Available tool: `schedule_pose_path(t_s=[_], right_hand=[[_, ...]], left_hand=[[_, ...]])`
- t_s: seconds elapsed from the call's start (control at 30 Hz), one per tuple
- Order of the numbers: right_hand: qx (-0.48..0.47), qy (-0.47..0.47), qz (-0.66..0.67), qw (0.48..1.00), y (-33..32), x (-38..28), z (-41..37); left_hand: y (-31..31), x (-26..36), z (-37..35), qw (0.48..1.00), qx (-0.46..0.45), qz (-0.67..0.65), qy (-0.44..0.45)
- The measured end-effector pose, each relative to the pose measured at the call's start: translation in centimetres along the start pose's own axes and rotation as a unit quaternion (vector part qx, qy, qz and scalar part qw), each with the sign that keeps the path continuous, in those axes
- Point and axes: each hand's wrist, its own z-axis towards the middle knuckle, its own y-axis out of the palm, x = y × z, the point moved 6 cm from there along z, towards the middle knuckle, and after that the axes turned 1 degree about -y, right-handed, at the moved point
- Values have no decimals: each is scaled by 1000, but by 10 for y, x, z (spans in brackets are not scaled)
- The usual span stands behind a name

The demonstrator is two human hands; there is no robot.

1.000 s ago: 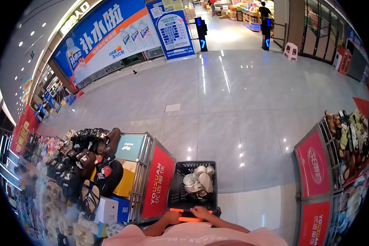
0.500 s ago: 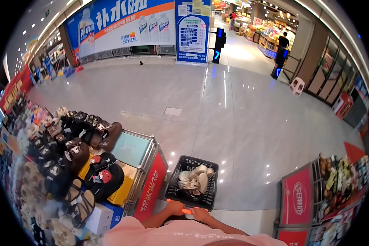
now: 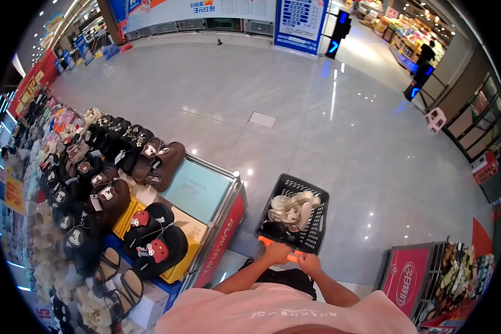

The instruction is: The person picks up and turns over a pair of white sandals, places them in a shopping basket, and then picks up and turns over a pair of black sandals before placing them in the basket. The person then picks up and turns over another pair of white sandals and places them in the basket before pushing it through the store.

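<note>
Floor [image 3: 295,128]: glossy pale tiles in large square slabs, smooth, streaked with lamp glare; fills the upper and middle view.

Shoe display bin [image 3: 232,196]: rectangular metal-railed stand at left, with a red printed panel on its near face. Heaped with dark sandals [image 3: 108,192], rounded and broad-strapped, several bearing cartoon patches. Stacked beneath and beside them, cardboard boxes [image 3: 197,189] in teal, yellow and white, flat-sided and sharp-cornered.

Second display bin [image 3: 409,275]: lower right, well apart from the first. Same red panel with white print, wire-grid side, packed with mixed footwear too small to tell apart.

Pink shirt [image 3: 278,314]: soft matt fabric along the bottom edge, with pale lettering across it.

Shopping basket [image 3: 317,222]: black plastic, rectangular, with open-lattice walls. Stands just right of the shoe display bin's red panel, directly ahead of both hands; cannot tell how it rests on the floor.

Pale slippers [image 3: 292,209]: cream, chunky, round-edged, piled loosely inside the shopping basket over something dark.

Handle [image 3: 291,258]: smooth orange plastic bar at the basket's near end.

Left hand [image 3: 276,253]: fingers curled over the handle, gripping it.

Right hand [image 3: 309,263]: clenched round the same handle, just beside the left hand.
</note>
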Motion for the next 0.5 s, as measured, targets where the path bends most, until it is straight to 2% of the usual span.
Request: schedule_pose_path(t_s=[0.13,0.2,0.23,0.27,0.3,0.4,0.47,0.5], right_hand=[[24,-36,7,999,-38,2,42],[8,-53,23,998,-52,10,64],[22,-59,43,997,-59,15,76],[-36,-35,6,999,-69,14,87],[-35,-47,18,998,-75,17,98],[-7,-109,41,993,-97,24,134],[-14,-100,55,993,-105,28,156],[-4,-102,62,993,-113,31,166]], left_hand=[[-27,-4,39,998,47,-1,-37],[-18,-8,64,997,55,8,-50],[-18,-10,76,996,21,16,-80],[-16,-14,86,995,49,-2,-92],[-23,-15,94,993,69,-20,-96],[-42,-15,124,992,9,7,-128],[-64,-9,145,987,-31,51,-147],[-68,-11,154,988,-17,53,-145]])
